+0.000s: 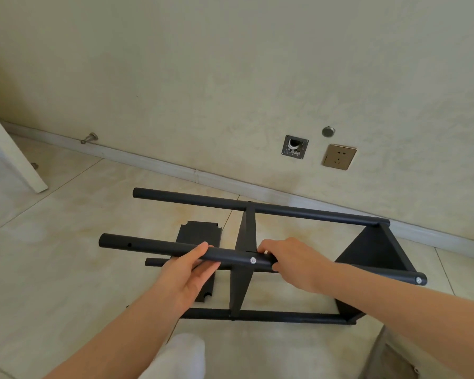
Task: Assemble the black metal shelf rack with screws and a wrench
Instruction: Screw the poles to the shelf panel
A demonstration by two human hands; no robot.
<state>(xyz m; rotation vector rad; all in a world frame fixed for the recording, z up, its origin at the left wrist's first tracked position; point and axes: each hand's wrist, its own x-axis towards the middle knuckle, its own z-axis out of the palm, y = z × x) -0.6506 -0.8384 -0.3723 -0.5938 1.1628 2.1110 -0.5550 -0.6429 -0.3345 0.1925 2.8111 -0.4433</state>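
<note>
The black metal shelf rack (307, 213) lies on its side on the tiled floor, with round tube posts joined by a middle shelf panel (245, 231) and an end shelf panel (372, 250). My left hand (188, 269) grips the nearest upper post (148, 244) from below, thumb on top. My right hand (288, 259) curls over the same post just right of a silver screw head (253, 260). Another screw head (419, 280) shows at the post's right end. A loose black shelf panel (200, 232) lies flat on the floor behind my left hand. No wrench is visible.
A wall runs behind the rack with a baseboard (197, 176), a socket (339, 156), an open wall box (294, 146) and a door stop (89, 138). A white door edge (14, 157) stands at the left. My white-socked foot (181, 354) is in front.
</note>
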